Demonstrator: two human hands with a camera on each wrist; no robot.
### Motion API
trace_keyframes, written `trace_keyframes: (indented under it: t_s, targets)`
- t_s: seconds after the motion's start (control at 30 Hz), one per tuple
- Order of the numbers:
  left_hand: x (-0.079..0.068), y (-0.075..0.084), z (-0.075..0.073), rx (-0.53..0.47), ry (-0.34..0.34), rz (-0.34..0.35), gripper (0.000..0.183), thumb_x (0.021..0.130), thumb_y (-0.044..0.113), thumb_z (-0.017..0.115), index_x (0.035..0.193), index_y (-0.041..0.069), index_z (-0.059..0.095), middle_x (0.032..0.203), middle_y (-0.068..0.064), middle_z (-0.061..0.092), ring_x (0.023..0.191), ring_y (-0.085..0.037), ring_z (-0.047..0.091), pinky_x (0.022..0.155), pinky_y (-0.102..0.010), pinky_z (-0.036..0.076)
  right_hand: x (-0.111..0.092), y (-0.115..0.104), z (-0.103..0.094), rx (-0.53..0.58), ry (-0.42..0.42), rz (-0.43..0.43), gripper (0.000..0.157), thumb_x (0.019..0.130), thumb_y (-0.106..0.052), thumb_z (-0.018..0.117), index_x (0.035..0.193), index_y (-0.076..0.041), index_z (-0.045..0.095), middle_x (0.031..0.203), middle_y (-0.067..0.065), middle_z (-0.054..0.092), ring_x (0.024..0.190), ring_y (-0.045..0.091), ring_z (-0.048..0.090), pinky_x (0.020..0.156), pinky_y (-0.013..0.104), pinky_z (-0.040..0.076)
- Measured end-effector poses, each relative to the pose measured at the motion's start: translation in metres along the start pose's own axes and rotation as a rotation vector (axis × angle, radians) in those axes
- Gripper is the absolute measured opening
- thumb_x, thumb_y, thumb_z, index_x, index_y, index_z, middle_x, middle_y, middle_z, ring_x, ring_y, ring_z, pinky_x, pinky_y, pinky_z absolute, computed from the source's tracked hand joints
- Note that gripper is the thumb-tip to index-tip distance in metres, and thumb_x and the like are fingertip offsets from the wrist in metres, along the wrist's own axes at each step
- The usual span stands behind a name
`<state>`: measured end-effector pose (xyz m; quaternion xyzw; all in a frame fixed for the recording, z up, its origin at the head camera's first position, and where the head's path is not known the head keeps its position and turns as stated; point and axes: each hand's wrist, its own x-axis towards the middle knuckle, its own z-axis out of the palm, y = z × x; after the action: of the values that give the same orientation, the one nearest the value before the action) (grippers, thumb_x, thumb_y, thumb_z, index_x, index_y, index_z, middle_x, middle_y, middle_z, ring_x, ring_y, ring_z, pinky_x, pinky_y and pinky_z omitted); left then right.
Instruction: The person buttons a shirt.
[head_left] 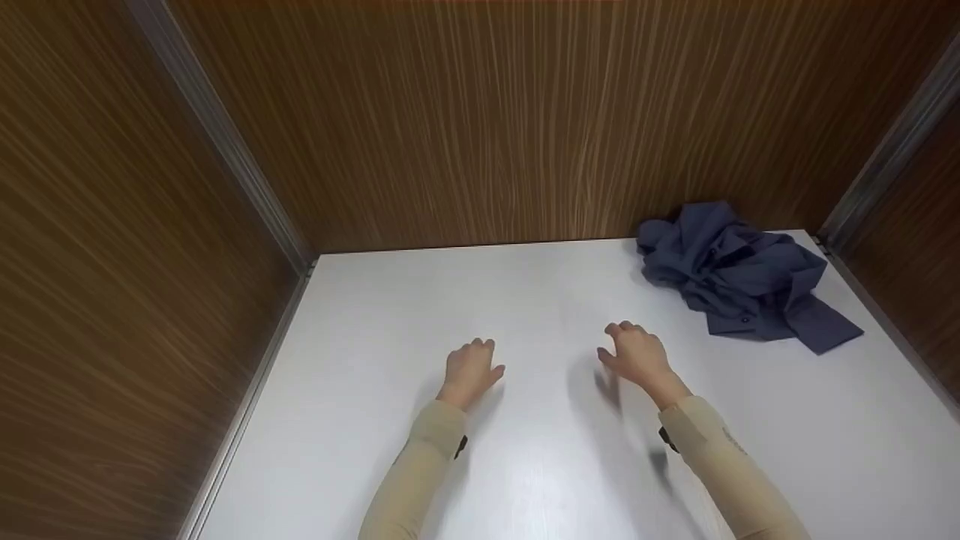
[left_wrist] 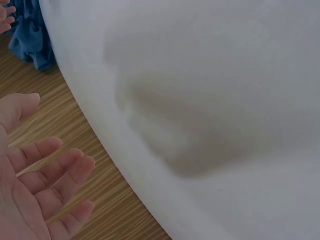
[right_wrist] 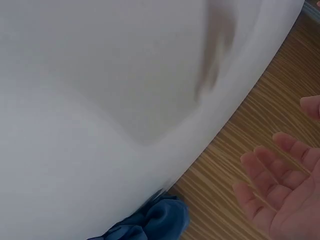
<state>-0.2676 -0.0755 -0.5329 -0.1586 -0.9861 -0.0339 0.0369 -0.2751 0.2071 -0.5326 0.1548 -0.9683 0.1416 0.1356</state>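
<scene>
Over the middle of the white table my left hand (head_left: 470, 373) hovers with its fingers loosely bent and nothing in them. The left wrist view shows that hand (left_wrist: 42, 185) with the palm bare and the fingers apart. My right hand (head_left: 637, 356) is also above the table, to the right, and holds nothing; its palm and relaxed fingers (right_wrist: 257, 172) show in the right wrist view. Nearest to it lies a crumpled dark blue cloth garment (head_left: 731, 270) in the far right corner, with a button and a flat flap visible. Neither hand touches the garment.
The white table top (head_left: 360, 322) spreads beneath both hands. A wood-grain panel (head_left: 480, 127) rises along its back edge, with further wood-grain panels on the left (head_left: 112, 262) and right (head_left: 915, 277). Metal rails (head_left: 232, 150) run along the corners.
</scene>
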Motion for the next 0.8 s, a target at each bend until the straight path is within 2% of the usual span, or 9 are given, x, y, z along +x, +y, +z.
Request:
trace_keyframes:
  t_s: [0.2,0.5,0.67,0.8]
  targets:
    - [-0.001,-0.002,0.001,-0.010,-0.005,-0.007,0.046,0.082,0.039,0.060,0.113,0.005,0.057,0.095,-0.009,0.060,0.079,-0.020,0.059,0.064,-0.030,0.048,0.011,0.020,-0.015,0.008,-0.008,0.041,0.036,0.076,-0.021,0.062,0.099,0.007,0.058,0.089,0.024,0.057,0.076,0.039,0.054,0.059,0.050,0.043]
    - [0.000,-0.004,0.002,-0.051,0.006,-0.022,0.047,0.081,0.037,0.061,0.114,0.004,0.057,0.097,-0.009,0.061,0.080,-0.020,0.060,0.065,-0.031,0.048,0.027,0.062,-0.051,-0.071,-0.001,0.135,0.038,0.079,-0.020,0.058,0.104,0.009,0.053,0.097,0.029,0.052,0.087,0.044,0.049,0.066,0.055,0.040]
    - [-0.003,-0.008,0.003,-0.040,0.013,-0.019,0.046,0.081,0.037,0.061,0.113,0.004,0.058,0.094,-0.009,0.061,0.078,-0.020,0.060,0.064,-0.031,0.048,0.033,0.082,-0.070,-0.086,-0.017,0.207,0.039,0.080,-0.019,0.057,0.104,0.011,0.051,0.096,0.030,0.048,0.087,0.046,0.044,0.067,0.058,0.036]
    - [-0.005,-0.010,0.002,-0.051,0.004,-0.018,0.046,0.081,0.036,0.061,0.114,0.004,0.057,0.096,-0.010,0.061,0.076,-0.020,0.060,0.063,-0.030,0.048,0.037,0.099,-0.080,-0.080,-0.031,0.272,0.045,0.082,-0.021,0.055,0.111,0.012,0.046,0.103,0.033,0.043,0.093,0.048,0.040,0.070,0.061,0.033]
